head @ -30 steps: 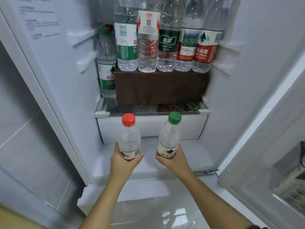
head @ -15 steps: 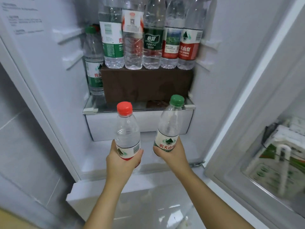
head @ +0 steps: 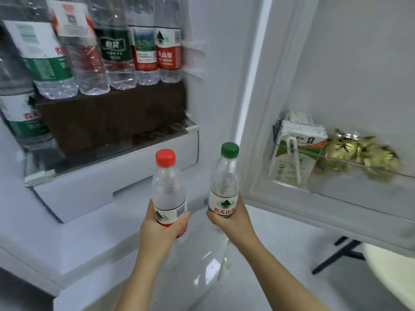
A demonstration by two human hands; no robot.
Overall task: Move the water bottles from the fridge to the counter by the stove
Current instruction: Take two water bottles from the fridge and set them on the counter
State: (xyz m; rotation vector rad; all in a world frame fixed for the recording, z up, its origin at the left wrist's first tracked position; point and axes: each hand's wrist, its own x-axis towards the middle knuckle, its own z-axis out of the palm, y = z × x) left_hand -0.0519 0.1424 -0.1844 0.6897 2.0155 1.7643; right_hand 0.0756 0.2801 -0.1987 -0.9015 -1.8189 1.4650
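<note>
Red-capped bottle is gripped low by the left hand, green-capped bottle by the right hand, just beside the fridge door; either could be knocked against it and dropped.

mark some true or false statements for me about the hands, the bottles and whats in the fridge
1. The left hand holds the red-capped bottle. True.
2. The right hand holds nothing. False: it grips the green-capped bottle.
3. A row of bottles stands on top of the brown box. True.
4. The door shelf holds water bottles. False: it holds a carton and gold-wrapped items.
5. Both held bottles have their caps off. False: each has its cap on.
</note>
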